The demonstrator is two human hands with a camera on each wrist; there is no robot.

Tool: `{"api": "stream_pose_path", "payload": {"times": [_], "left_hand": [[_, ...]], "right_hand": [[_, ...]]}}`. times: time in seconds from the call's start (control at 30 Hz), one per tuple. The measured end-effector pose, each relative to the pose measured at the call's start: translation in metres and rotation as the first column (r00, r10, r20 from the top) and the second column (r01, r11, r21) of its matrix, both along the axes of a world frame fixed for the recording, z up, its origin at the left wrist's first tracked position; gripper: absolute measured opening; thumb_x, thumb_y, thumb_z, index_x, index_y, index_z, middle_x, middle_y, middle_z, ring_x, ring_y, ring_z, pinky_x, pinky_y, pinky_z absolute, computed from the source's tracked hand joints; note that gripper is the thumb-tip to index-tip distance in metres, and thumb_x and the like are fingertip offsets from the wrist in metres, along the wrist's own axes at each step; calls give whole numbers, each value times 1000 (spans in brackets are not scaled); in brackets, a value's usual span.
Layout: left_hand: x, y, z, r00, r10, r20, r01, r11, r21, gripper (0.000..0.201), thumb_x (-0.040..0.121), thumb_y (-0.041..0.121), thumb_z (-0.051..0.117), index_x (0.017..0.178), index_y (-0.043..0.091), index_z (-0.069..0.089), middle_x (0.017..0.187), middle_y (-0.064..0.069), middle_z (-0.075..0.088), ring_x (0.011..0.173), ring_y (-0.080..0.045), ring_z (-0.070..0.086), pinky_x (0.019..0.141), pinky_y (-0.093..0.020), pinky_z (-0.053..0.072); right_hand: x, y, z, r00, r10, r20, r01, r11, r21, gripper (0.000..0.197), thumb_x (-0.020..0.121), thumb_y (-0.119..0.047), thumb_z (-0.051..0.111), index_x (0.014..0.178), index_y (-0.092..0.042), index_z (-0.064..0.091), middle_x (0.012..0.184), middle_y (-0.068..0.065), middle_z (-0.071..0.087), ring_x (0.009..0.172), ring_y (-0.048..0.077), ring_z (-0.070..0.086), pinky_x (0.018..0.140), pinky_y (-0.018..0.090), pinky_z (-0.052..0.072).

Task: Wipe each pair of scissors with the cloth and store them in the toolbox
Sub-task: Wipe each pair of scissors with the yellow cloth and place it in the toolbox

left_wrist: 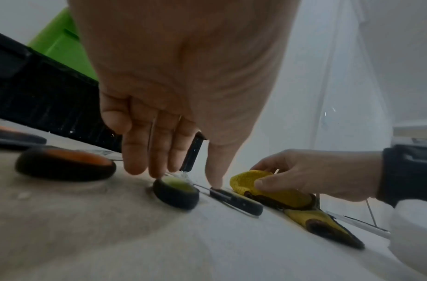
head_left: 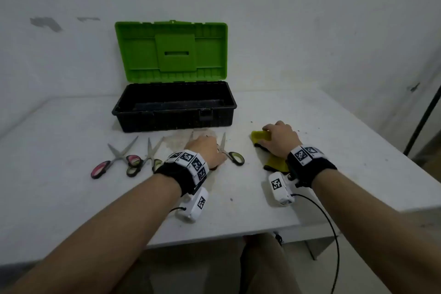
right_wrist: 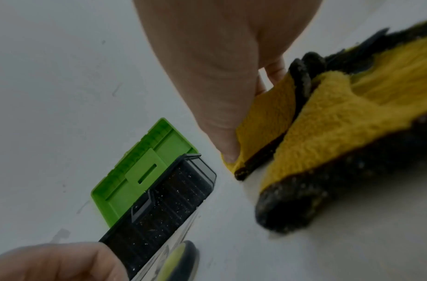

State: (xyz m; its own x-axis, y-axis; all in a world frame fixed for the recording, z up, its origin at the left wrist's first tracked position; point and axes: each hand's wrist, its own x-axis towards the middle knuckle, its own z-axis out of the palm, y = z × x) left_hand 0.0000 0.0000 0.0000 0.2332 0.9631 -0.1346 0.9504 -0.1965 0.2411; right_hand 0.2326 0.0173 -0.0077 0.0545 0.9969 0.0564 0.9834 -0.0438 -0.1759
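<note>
Left hand [head_left: 205, 150]: laid over the green-handled steel scissors [head_left: 232, 156] on the white surface [head_left: 334, 150]; fingers [left_wrist: 159, 152] straight, tips touching a handle
Right hand [head_left: 281, 138]: fingers curled, pinching the yellow fleece cloth [head_left: 260, 136]
Toolbox [head_left: 174, 112]: black plastic, green lid raised; behind the scissors

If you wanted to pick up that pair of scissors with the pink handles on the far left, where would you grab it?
Probably by the handles. The pink-handled steel scissors lie flat on the white table, blades open and pointing away toward the black toolbox with the green lid, loops toward the person. Coming from above on the near side, fingers could close on the thick loops and stay clear of the thin blades.
</note>
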Motion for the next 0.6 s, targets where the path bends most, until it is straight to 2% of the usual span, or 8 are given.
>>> {"api": "stream_pose_path", "payload": {"times": [0.03,0.07,0.2,0.33,0.43,0.5,0.53,0.6], "left_hand": [[0,0,0,1000,9,-23,-9,1000,-25,35,89,47,63,81,13,58,94,-10,62,82,-26,64,66,-31,49],[0,-1,0,999,18,-43,-18,1000,-11,34,88,44,66,74,16,51,92,-7,58,78,-24,61,61,-29,46],[2,-3,1,998,30,-56,-30,999,-9,27,91,27,64,72,15,49,86,-4,56,73,-22,58,58,-29,44],[0,-5,8,996,70,47,-66,995,-76,34,95,25,60,64,15,48,68,1,50,57,-14,47,49,-25,35],[-7,-7,15,970,133,203,-110,987,-121,30,99,25,55,72,14,53,72,0,56,59,-14,50,49,-24,34],[-14,-12,17,912,189,364,-124,973,-194,14,99,20,52,88,14,58,80,-4,68,65,-15,59,52,-25,39],[-18,-14,17,860,227,456,-125,962,-243,8,97,16,52,94,14,59,82,-5,72,66,-16,63,53,-25,41],[-24,-17,14,735,290,613,-101,941,-324,9,93,10,55,98,18,57,88,-11,73,68,-16,65,50,-22,42]], "right_hand": [[-1,-1,2,1000,-8,3,8,1000,-3,48,91,-47,57,134,-25,52,130,9,50,117,31,49,98,44,44],[0,-1,2,1000,-15,7,15,1000,5,44,92,-43,56,132,-25,52,128,9,50,117,32,49,97,44,45],[-1,0,2,1000,7,0,-7,1000,0,34,93,-34,55,125,-24,53,124,10,52,113,32,50,94,43,45],[-1,-3,7,997,2,-74,1,1000,29,32,90,-31,54,119,-17,54,119,9,53,110,30,50,94,45,44],[-1,-12,14,975,-2,-223,31,992,126,22,88,-28,55,106,-15,53,107,7,54,98,27,51,84,42,45],[0,-19,20,933,23,-358,41,985,168,16,90,-22,52,105,-15,51,97,7,57,86,26,54,71,35,44],[2,-21,23,913,56,-404,23,982,187,16,92,-19,50,108,-16,51,95,7,59,84,26,56,68,33,42],[3,-25,27,881,135,-453,-28,972,235,22,95,-16,45,115,-18,54,99,4,61,89,25,58,73,31,41]]}}
